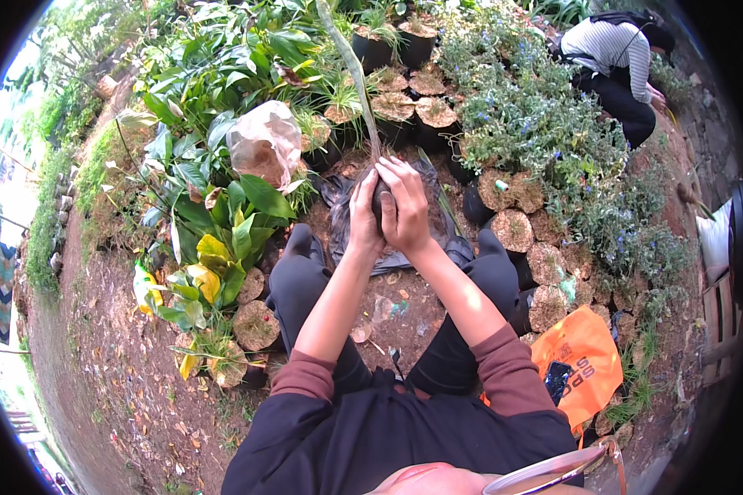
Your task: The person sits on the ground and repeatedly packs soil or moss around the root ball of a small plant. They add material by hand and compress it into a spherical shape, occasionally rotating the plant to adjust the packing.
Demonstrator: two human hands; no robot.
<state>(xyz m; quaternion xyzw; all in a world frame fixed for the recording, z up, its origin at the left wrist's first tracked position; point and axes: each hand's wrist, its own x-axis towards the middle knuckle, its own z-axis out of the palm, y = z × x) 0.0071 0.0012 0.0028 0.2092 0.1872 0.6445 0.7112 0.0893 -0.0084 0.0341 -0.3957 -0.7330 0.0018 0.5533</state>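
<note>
Between both palms I hold a dark root ball [379, 197] of soil, with my left hand [366, 213] and my right hand [402, 204] cupped around its two sides. From its top rises the long, narrow stem or leaf of a plant [358, 74], pointing away from me. Under my hands, a dark plastic sheet [381, 266] lies on the soil between my knees. A green strap-like leaf [443, 198] rests at the sheet's right side. How far the fingers reach behind the root ball is hidden.
Broad-leaved plants [266, 198] and a pale plastic bag [265, 142] stand left. Several black plant pots [371, 52] are ahead. Blue-flowered shrubs [532, 111] grow right. An orange bag [585, 359] with a phone [557, 378] lies near my right elbow. Another person [616, 52] crouches far right.
</note>
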